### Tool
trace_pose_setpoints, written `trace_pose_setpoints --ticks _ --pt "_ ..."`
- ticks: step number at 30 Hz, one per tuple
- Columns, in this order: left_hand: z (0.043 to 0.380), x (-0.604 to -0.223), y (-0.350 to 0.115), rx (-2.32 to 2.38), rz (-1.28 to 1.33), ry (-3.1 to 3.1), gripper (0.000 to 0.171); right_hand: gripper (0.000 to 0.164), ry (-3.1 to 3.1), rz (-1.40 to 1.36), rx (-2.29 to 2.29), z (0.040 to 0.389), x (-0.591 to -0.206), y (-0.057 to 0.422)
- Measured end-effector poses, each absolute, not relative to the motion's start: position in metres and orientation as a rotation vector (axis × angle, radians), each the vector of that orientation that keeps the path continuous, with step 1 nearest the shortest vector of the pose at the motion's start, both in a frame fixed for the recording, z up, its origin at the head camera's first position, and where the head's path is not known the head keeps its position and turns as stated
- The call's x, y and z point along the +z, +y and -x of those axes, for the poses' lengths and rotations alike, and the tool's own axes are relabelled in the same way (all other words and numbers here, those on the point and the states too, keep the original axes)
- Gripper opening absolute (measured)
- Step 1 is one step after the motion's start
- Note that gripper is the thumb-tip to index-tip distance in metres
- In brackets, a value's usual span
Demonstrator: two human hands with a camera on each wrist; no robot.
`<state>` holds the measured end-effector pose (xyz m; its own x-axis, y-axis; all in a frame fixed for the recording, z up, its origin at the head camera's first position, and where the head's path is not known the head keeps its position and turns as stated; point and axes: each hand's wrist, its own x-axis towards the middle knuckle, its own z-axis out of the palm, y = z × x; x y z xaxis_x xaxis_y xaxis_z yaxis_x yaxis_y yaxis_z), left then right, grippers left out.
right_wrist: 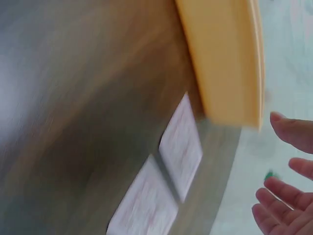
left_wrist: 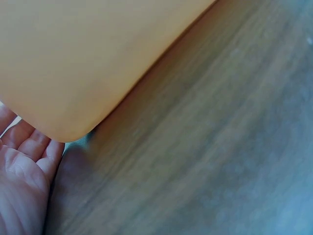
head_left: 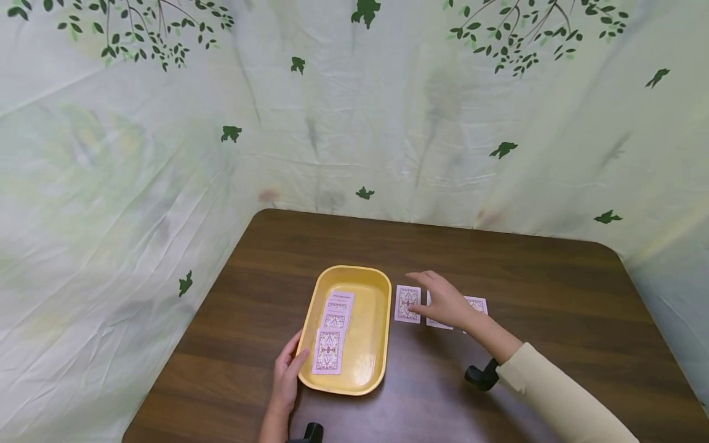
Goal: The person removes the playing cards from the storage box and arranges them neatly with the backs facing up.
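Observation:
A yellow tray (head_left: pixel 365 369) lies on the table with several overlapping playing cards (head_left: pixel 328 351) along its left half, patterned backs up. My left hand (head_left: pixel 286 375) grips the tray's lower left side, thumb over the rim and fingers along the outer wall. Over a row of cards to the right of the tray, my right hand (head_left: pixel 445 301) hovers with its fingers spread, holding nothing. The leftmost card (head_left: pixel 407 295) of that row is mostly visible; another card (head_left: pixel 440 323) and the right-hand card (head_left: pixel 477 304) are partly hidden by the hand and wrist.
The brown wooden table (head_left: pixel 554 295) has rounded far corners. A pale cloth backdrop (head_left: pixel 415 123) printed with leaves hangs behind it and to both sides. Dark wrist straps (head_left: pixel 483 375) sit on both arms.

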<state>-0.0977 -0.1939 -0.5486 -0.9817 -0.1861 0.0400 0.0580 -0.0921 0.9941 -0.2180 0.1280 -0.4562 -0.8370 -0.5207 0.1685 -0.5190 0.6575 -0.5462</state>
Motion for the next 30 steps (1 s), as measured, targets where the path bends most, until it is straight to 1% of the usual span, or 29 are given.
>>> trace_pose_setpoints --ticks 9,24,30 --pt "0.098 -0.547 -0.193 -2.209 -0.131 -1.983 0.042 0.060 2.784 1.141 -0.940 0.209 -0.460 0.075" --pt "0.098 -0.548 -0.195 -2.211 -0.124 -1.982 0.042 0.061 2.651 1.350 -0.898 0.191 -0.476 0.022" --pt "0.097 -0.547 -0.196 -2.219 -0.114 -1.990 0.042 0.062 2.648 1.343 -0.832 0.183 -0.483 0.005"
